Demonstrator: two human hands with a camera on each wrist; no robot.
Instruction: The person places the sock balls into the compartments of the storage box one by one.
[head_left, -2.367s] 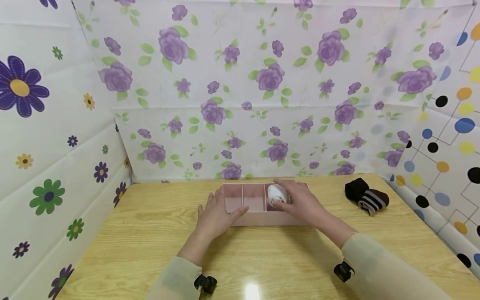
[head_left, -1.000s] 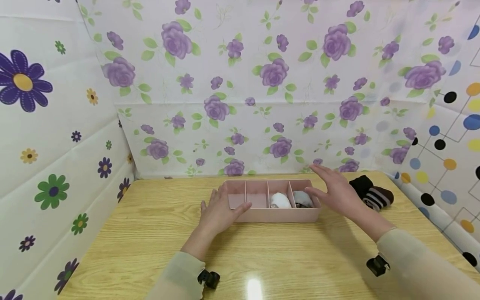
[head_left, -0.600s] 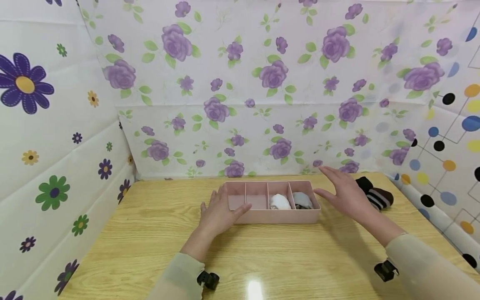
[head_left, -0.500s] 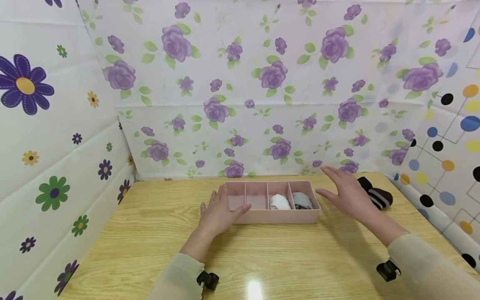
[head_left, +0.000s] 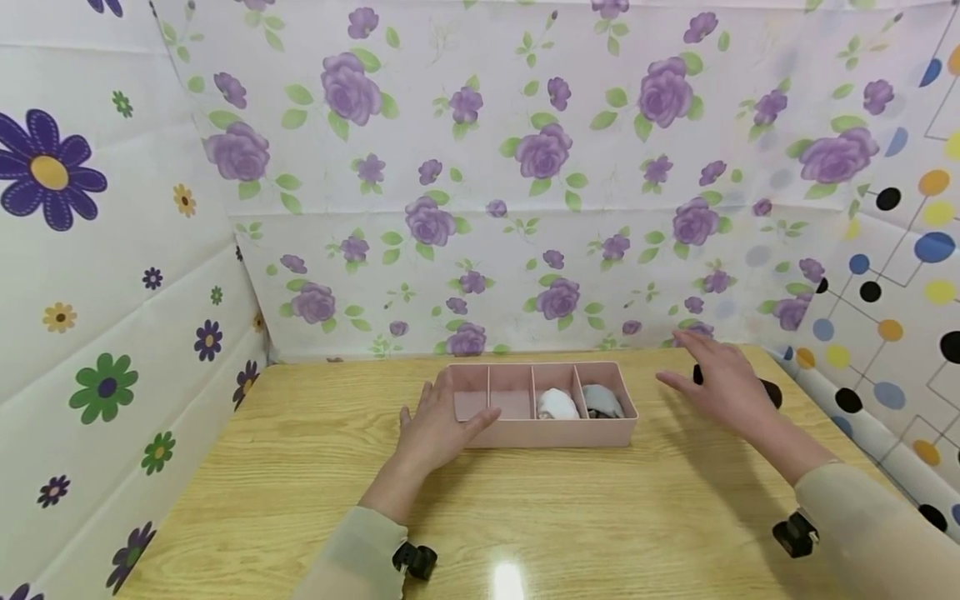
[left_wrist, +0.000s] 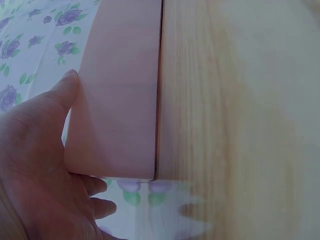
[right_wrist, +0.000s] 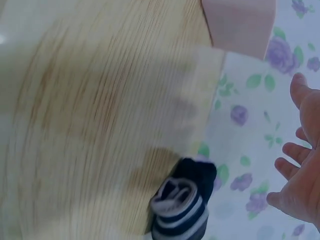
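My left hand rests at the left end of a pink compartment box, fingers loose against its end and the thumb along its front rim. A rolled white sock lies in the third compartment from the left, a rolled grey sock in the rightmost one. My right hand hovers with nothing in it, fingers extended, right of the box. Behind it, largely hidden in the head view, are a black rolled sock and a striped rolled sock, both plain in the right wrist view.
The box stands near the back of a wooden table. A curtain with purple flowers hangs behind the table edge, with patterned sheets on both sides. A black wrist camera is strapped to each sleeve.
My right hand has let go of the white sock in the third compartment and moved right, off the box and over the dark socks. My left hand has stayed at the box's left end.
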